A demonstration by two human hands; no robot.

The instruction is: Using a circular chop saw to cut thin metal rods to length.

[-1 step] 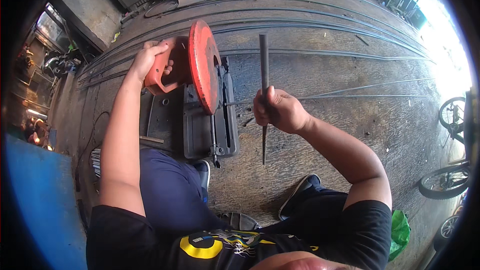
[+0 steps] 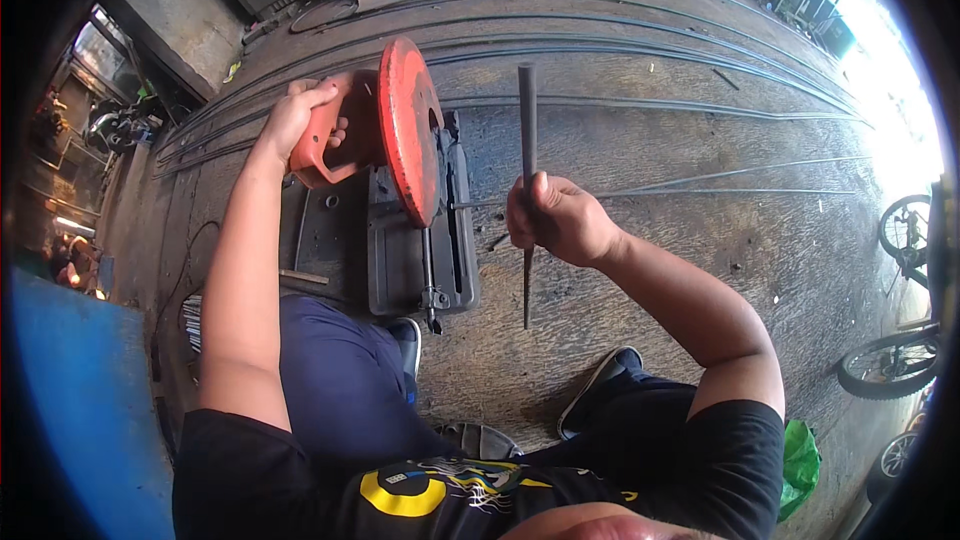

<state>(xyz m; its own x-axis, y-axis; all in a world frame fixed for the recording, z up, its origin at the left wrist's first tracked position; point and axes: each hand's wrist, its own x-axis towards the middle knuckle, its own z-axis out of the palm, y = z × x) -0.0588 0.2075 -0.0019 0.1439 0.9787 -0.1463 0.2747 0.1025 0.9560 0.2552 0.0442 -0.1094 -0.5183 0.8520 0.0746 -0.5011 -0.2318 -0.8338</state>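
My left hand (image 2: pixel 291 122) is closed around the D-shaped handle of an orange chop saw (image 2: pixel 403 145). The saw's round guard stands above its dark grey base (image 2: pixel 395 285) on the floor, and hides part of it. To the right of the saw, my right hand (image 2: pixel 568 224) grips a dark metal bar (image 2: pixel 528 120) around its middle. The bar points away from me, and its near end narrows to a thin tip. A thin metal rod (image 2: pixel 482 204) reaches the saw base from the right, passing behind my right hand. A clamp screw (image 2: pixel 430 297) sticks out at the base's near end.
Long thin rods (image 2: pixel 620 45) lie across the floor beyond the saw. A ring (image 2: pixel 331 202) and a short stick (image 2: pixel 304 277) lie left of the base. A blue panel (image 2: pixel 85 400) stands at the left, bicycle wheels (image 2: pixel 890 360) at the right, a green bag (image 2: pixel 800 470) near my right elbow.
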